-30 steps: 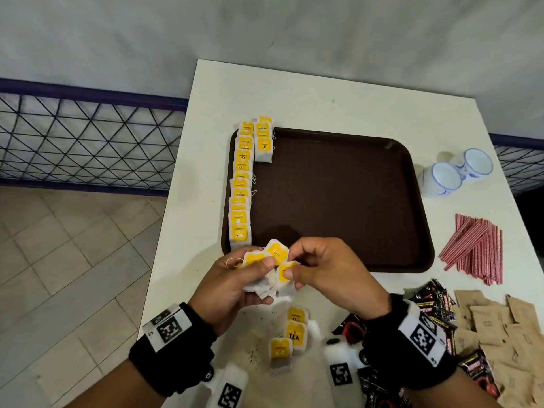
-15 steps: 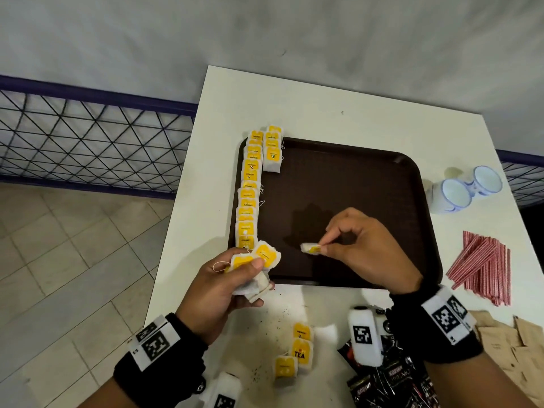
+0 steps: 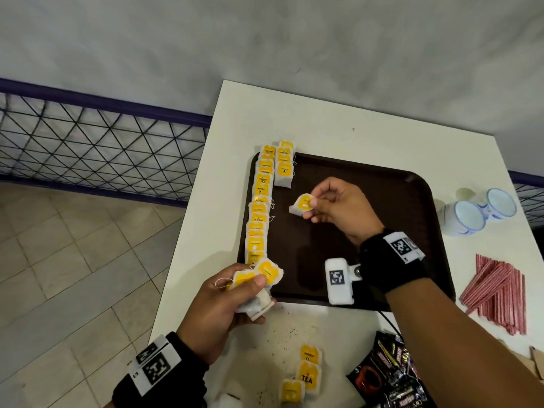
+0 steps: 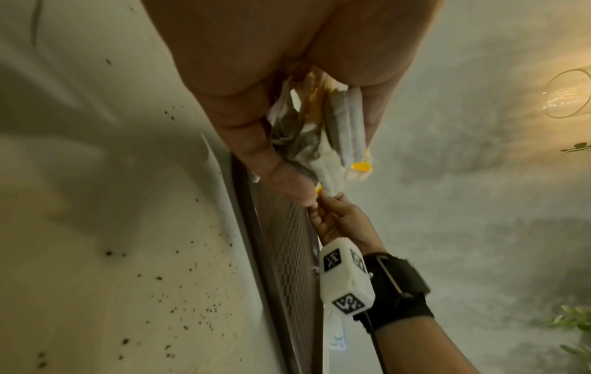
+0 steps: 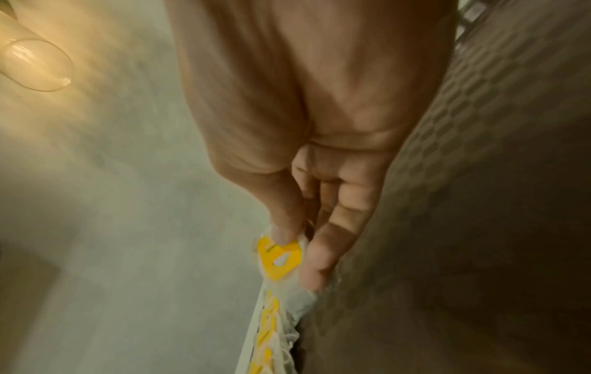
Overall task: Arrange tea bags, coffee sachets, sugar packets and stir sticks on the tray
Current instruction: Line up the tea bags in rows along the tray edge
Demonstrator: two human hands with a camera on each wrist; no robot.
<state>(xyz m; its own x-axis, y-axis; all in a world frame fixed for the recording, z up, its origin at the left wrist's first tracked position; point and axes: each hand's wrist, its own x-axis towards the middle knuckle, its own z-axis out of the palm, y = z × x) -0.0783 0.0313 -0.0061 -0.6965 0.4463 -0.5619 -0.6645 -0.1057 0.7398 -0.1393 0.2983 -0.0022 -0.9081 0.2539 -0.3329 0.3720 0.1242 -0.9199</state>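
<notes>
A dark brown tray (image 3: 382, 201) lies on the white table. A row of yellow-labelled tea bags (image 3: 259, 207) runs along its left rim, and a short second row (image 3: 284, 167) starts at the far left corner. My right hand (image 3: 312, 206) pinches a single tea bag (image 3: 303, 204) above the tray, just below that second row; in the right wrist view the tea bag (image 5: 281, 258) sits between thumb and fingers. My left hand (image 3: 253, 285) grips a bunch of tea bags (image 3: 265, 273) at the tray's near left corner, and the bunch of tea bags (image 4: 329, 141) fills the left wrist view.
Loose tea bags (image 3: 306, 375) lie on the table near me among spilled tea dust. Black coffee sachets (image 3: 388, 375) sit at the near right, red stir sticks (image 3: 497, 290) to the right, and two cups (image 3: 477, 213) beyond the tray's right rim. A railing (image 3: 103, 142) runs left.
My right hand has pulled one tea bag from the bunch and carried it away from me, over the tray toward the far left rows. The left hand stayed by the tray's near corner.
</notes>
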